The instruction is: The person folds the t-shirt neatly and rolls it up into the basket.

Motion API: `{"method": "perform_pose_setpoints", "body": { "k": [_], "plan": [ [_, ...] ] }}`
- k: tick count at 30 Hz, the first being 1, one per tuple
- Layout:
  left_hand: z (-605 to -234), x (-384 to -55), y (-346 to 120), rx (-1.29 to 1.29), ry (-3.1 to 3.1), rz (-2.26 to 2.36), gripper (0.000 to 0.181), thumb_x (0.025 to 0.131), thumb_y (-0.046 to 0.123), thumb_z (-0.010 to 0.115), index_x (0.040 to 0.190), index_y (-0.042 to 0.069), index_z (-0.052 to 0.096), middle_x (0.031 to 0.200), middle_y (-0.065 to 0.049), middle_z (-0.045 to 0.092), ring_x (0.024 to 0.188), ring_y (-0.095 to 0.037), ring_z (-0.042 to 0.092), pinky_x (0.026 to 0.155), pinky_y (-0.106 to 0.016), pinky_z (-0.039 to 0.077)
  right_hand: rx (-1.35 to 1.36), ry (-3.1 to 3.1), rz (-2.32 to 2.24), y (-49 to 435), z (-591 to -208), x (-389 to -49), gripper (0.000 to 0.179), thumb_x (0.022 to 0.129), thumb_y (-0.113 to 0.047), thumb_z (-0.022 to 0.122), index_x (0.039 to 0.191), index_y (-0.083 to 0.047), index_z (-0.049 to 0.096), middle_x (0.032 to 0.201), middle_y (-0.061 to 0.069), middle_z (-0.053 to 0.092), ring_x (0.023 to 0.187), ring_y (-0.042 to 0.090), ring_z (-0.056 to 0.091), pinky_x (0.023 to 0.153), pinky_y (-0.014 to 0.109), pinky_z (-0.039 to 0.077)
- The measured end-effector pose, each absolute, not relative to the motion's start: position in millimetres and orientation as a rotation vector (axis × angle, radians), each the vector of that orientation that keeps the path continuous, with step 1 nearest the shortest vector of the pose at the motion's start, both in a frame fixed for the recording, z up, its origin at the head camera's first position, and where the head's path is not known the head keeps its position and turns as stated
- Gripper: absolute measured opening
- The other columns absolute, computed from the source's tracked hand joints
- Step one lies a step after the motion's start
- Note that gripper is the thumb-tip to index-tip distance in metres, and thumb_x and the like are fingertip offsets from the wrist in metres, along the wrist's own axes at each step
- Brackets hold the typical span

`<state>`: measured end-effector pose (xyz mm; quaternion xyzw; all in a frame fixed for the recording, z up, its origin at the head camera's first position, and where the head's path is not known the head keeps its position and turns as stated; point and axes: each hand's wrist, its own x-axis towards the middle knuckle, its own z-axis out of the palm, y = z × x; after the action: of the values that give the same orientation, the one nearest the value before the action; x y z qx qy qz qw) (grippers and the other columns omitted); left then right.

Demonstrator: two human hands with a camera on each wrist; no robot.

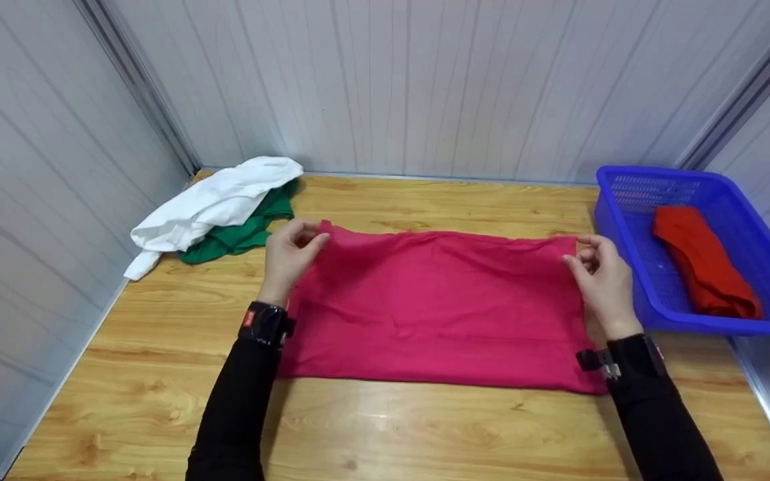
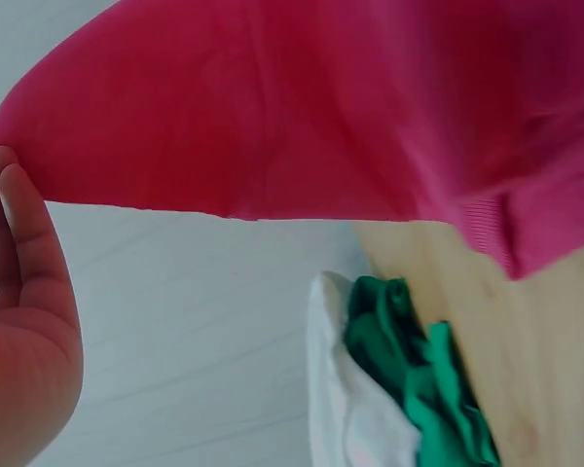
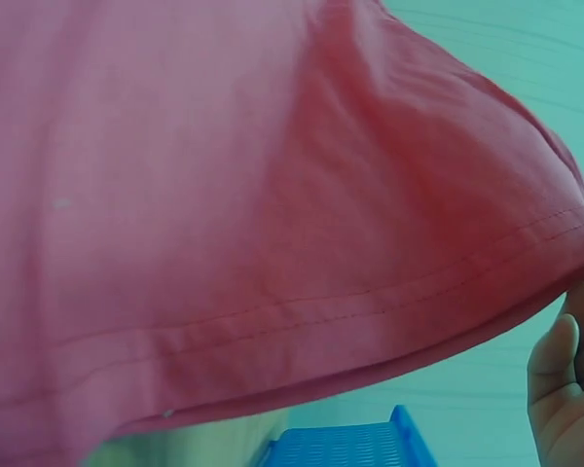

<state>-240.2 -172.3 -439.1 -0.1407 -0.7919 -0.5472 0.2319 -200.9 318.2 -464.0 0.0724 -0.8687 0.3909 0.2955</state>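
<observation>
A deep pink shirt [image 1: 438, 307] is stretched wide above the wooden table, its upper edge raised between both hands. The left hand [image 1: 291, 257] pinches its upper left corner between thumb and fingers. At the upper right corner, the right hand [image 1: 602, 280] pinches the cloth in the same way. In the left wrist view, a ribbed band [image 2: 489, 232] shows on the shirt, with the left fingers [image 2: 29, 219] at its far edge. A double-stitched hem [image 3: 370, 302] runs toward the right hand [image 3: 569, 389] in the right wrist view.
At the back left, a white garment [image 1: 218, 200] lies crumpled over a green one [image 1: 244, 234]. A blue plastic basket [image 1: 639, 280] stands on the right, holding a folded orange-red cloth [image 1: 706, 267]. Pale panel walls [image 1: 425, 87] enclose the wooden table [image 1: 385, 427].
</observation>
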Motion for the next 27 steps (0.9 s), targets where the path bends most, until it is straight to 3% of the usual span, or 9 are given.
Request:
{"method": "perform_pose_setpoints", "body": {
  "k": [9,16,23,27],
  "plan": [
    [-432.6,-206.4,-180.2,-0.388,-2.224,-1.605,0.010,0.089,-0.006,0.068,0.095,-0.013,0.065,0.082,-0.024,0.066,0.070,-0.027,0.062,0.065,-0.020,0.050,0.188,-2.348,1.023,326.6,-475.4,-191.5,0.034,0.088,-0.001,0.072,0.119,0.008,0.059,0.083,0.014,0.064,0.072,-0.005,0.047,0.068,0.014,0.036],
    [-439.7,-197.0,-190.7,-0.415,-2.257,-1.723,0.008,0.091,-0.008,0.064,0.095,-0.015,0.062,0.082,-0.027,0.063,0.076,-0.048,0.062,0.068,-0.024,0.057,0.136,-2.387,0.988,330.6,-484.9,-183.9,0.022,0.090,-0.002,0.071,0.107,0.006,0.061,0.085,0.016,0.064,0.075,-0.008,0.045,0.068,0.015,0.036],
    [-443.1,-191.7,-197.7,-0.408,-2.311,-1.725,0.010,0.089,-0.009,0.065,0.097,-0.015,0.063,0.084,-0.025,0.066,0.076,-0.029,0.066,0.070,-0.023,0.056,0.130,-2.377,0.928,336.0,-491.6,-181.7,0.016,0.089,-0.001,0.071,0.099,0.005,0.061,0.083,0.015,0.063,0.073,-0.002,0.045,0.068,0.020,0.036],
    [-444.8,-189.0,-202.1,-0.438,-2.343,-1.738,0.010,0.089,-0.010,0.065,0.097,-0.015,0.062,0.084,-0.026,0.066,0.076,-0.031,0.065,0.070,-0.025,0.057,0.130,-2.382,0.896,337.8,-495.4,-179.6,0.015,0.089,0.000,0.070,0.099,0.006,0.061,0.082,0.016,0.063,0.073,0.010,0.049,0.068,0.024,0.036]
  ]
}}
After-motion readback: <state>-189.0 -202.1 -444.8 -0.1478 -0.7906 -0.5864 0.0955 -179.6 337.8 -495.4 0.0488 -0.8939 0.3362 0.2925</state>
